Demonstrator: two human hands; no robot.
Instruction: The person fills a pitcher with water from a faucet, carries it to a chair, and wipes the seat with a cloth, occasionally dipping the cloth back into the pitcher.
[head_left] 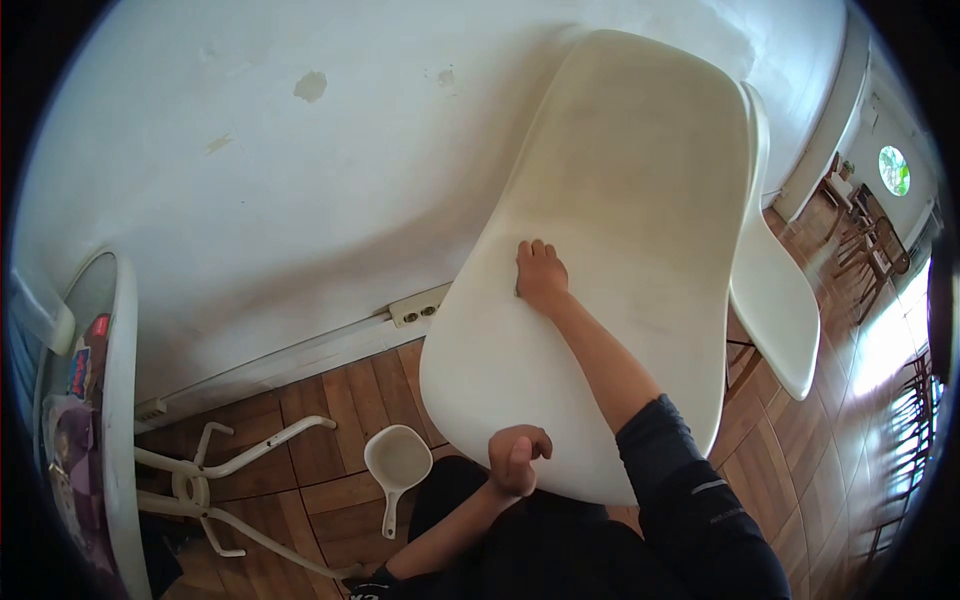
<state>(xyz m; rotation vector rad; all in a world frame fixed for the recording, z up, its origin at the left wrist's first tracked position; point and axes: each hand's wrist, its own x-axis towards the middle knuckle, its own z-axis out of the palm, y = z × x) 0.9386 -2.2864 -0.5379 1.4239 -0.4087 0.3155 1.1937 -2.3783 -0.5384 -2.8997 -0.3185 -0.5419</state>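
Observation:
A white moulded chair [640,190] fills the middle of the view, its seat toward me and its back rising behind. My right hand [542,275] is pressed on the left part of the seat, fingers bent around something dark that barely shows under the palm. Near the front edge of the seat, my left hand [518,459] is curled with its thumb up; whether anything is inside it is hidden. On the wooden floor to the left of the chair is a white dipper [399,457] with a short handle.
A white stand with curved legs [190,488] is at lower left, beside a rounded white surface [122,400] holding packets. A wall socket [415,309] sits behind. Another white chair [778,300] adjoins on the right; wooden chairs [880,255] stand farther off.

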